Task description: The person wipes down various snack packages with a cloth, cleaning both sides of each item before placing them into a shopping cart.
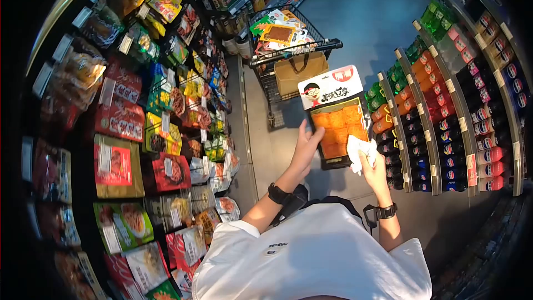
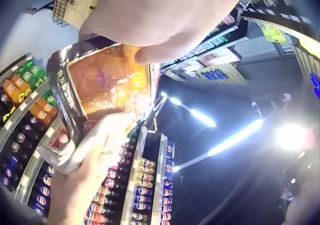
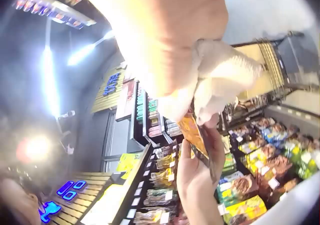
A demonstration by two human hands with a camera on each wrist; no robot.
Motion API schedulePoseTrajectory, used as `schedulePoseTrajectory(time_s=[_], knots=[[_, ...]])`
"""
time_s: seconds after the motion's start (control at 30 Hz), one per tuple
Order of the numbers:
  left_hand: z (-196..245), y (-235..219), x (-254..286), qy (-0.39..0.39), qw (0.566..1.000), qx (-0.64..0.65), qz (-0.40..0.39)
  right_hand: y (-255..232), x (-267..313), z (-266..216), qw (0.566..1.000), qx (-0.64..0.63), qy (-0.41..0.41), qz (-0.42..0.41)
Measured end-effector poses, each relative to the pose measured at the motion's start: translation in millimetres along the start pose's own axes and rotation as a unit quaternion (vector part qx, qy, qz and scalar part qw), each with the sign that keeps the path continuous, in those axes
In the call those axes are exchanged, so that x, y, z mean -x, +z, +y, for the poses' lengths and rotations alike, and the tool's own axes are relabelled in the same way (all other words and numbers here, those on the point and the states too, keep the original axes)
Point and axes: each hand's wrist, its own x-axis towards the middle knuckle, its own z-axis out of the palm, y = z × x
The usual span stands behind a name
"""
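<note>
A flat snack pack (image 1: 336,125) with a white header and a clear window over orange squares is held up in front of the body. At its left edge the left hand (image 1: 305,149) grips it, thumb on the front. On its lower right, the right hand (image 1: 375,173) pinches a crumpled white tissue (image 1: 361,150) against the pack. The left wrist view shows the pack (image 2: 105,80) tilted, the tissue (image 2: 95,140) at its lower edge, and the right hand (image 2: 80,185) behind the tissue. In the right wrist view the left hand (image 3: 197,180) supports the pack (image 3: 194,135) from the far side.
A shopping cart (image 1: 277,55) ahead holds several packs and a brown paper bag (image 1: 300,73). Shelves of packaged snacks (image 1: 119,169) line the left side. Racks of drink bottles (image 1: 444,125) stand on the right. Grey floor (image 1: 363,39) runs between them.
</note>
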Motion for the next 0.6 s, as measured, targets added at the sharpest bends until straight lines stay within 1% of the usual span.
schedulePoseTrajectory(time_s=[0.03,0.07,0.1,0.13,0.17,0.2,0.23,0.27,0.3,0.37,0.4,0.47,0.5,0.53,0.57,0.6], knots=[[9.7,-2.7,-2.5,0.004,1.000,-0.016,-0.005,2.2,-8.2,-6.5,0.998,0.062,-0.024,0.016],[18.4,-3.7,-3.0,0.004,0.999,-0.030,-0.012,7.0,-14.2,-9.5,0.984,0.146,-0.092,0.036],[22.8,-3.1,-7.1,0.003,0.999,-0.043,-0.027,10.0,-18.7,-14.3,0.958,0.234,-0.155,0.058],[24.9,-5.4,-15.3,-0.034,0.996,0.011,-0.084,18.2,-21.4,-25.6,0.954,0.251,-0.158,0.052],[23.7,1.4,-21.3,-0.019,0.994,0.005,-0.110,22.8,-24.1,-25.2,0.944,0.299,-0.142,0.015],[22.4,7.5,-26.5,-0.003,0.991,-0.001,-0.137,28.4,-25.7,-43.9,0.941,0.301,-0.151,-0.027],[18.5,3.6,-39.3,-0.043,0.987,-0.014,-0.151,36.2,-29.2,-45.8,0.925,0.335,-0.165,-0.071],[29.8,12.0,-38.3,0.006,0.989,0.045,-0.139,44.7,-32.1,-46.0,0.915,0.334,-0.195,-0.113],[35.2,12.9,-42.2,-0.016,0.988,0.065,-0.137,50.6,-34.8,-46.5,0.937,0.276,-0.185,-0.111],[33.9,13.6,-53.5,-0.035,0.986,0.111,-0.121,40.4,-47.6,-46.5,0.953,0.214,-0.160,-0.142],[38.4,14.5,-58.4,-0.027,0.986,0.094,-0.136,28.5,-53.3,-54.8,0.964,0.181,-0.117,-0.154],[51.8,15.4,-66.3,-0.009,0.986,0.053,-0.157,16.9,-65.9,-48.4,0.979,0.135,-0.153,0.025],[51.5,17.2,-74.9,-0.027,0.984,0.074,-0.160,13.1,-71.1,-44.5,0.973,0.107,-0.167,0.114],[48.5,18.9,-84.0,-0.046,0.981,0.095,-0.163,9.7,-75.6,-48.1,0.987,0.057,-0.077,0.129],[45.8,23.0,-90.7,-0.066,0.977,0.115,-0.166,15.7,-81.4,-36.4,0.984,0.058,-0.096,0.140],[49.7,37.4,-90.8,-0.070,0.976,0.103,-0.179,29.4,-89.2,-17.1,0.980,0.061,-0.115,0.149]])
